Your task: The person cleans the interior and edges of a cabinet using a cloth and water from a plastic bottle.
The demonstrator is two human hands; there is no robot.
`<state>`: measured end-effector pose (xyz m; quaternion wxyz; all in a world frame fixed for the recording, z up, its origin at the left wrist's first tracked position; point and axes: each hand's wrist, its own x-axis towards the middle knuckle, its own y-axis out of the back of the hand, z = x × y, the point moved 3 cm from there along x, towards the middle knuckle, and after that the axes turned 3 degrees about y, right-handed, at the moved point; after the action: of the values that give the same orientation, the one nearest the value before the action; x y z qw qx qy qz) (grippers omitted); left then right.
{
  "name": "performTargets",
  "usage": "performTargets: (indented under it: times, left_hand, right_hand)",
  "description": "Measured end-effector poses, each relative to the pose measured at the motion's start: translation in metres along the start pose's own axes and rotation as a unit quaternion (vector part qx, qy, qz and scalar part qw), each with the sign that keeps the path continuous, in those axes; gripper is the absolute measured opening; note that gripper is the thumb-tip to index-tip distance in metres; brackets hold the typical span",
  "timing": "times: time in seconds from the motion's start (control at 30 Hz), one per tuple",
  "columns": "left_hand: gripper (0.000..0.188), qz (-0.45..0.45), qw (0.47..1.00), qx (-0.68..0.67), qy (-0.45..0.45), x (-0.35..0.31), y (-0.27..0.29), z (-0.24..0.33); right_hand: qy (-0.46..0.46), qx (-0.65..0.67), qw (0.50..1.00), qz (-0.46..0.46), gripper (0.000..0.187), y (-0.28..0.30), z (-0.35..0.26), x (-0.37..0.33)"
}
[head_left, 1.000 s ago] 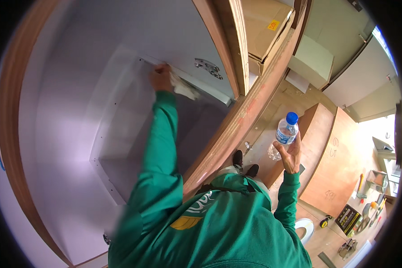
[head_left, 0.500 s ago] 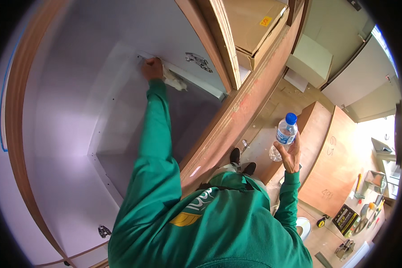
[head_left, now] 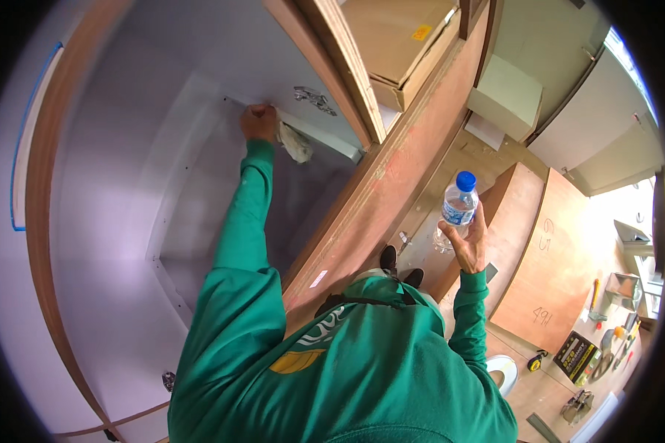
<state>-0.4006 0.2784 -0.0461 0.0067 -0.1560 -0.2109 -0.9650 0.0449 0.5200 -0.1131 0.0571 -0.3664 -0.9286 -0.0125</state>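
Observation:
My left hand [head_left: 258,122] reaches into the cabinet [head_left: 103,184], its fingers closed round a whitish rag [head_left: 295,143] whose loose end hangs beside the fist. It touches a pale ledge [head_left: 325,139] on the cabinet's inner wall. A metal hinge [head_left: 315,99] sits on the panel just beyond. Out to the right, my right hand [head_left: 471,244] grips a clear plastic bottle [head_left: 459,213] with a blue cap and a blue-and-white label. The bottle is held nearly upright, and its lower part is partly covered by my fingers.
A cardboard box [head_left: 395,44] lies on the far side of the cabinet's wooden edge [head_left: 391,170]. Wooden panels [head_left: 547,258] stand to the right. Beyond them are a tape measure [head_left: 537,361], a hammer [head_left: 594,299], a black box [head_left: 575,356] and several tools.
My left hand has moved slightly right and nearer along the ledge with the rag, whose end hangs lower. The bottle in my right hand has shifted a little left and farther away.

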Motion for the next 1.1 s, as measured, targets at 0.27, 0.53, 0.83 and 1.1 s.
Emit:
performTargets:
  times: [0.27,0.53,0.83,1.1]
  left_hand:
    - [0.017,-0.037,0.997,0.012,-0.068,-0.044,-0.022,0.010]
    - [0.021,0.029,0.976,0.137,-0.169,-0.021,-0.007,0.009]
    - [0.022,-0.094,0.931,0.193,-0.296,-0.077,-0.003,0.050]
    - [0.026,-0.155,0.890,0.318,-0.287,-0.051,0.011,0.068]
  right_hand:
    - [0.014,-0.033,0.999,-0.037,0.073,0.001,0.011,0.000]
    - [0.034,-0.057,0.996,-0.052,0.079,0.012,0.001,-0.011]
    - [-0.001,-0.020,1.000,-0.022,0.078,0.024,0.025,-0.025]
    - [0.044,-0.036,0.998,-0.017,0.074,0.025,-0.001,-0.008]
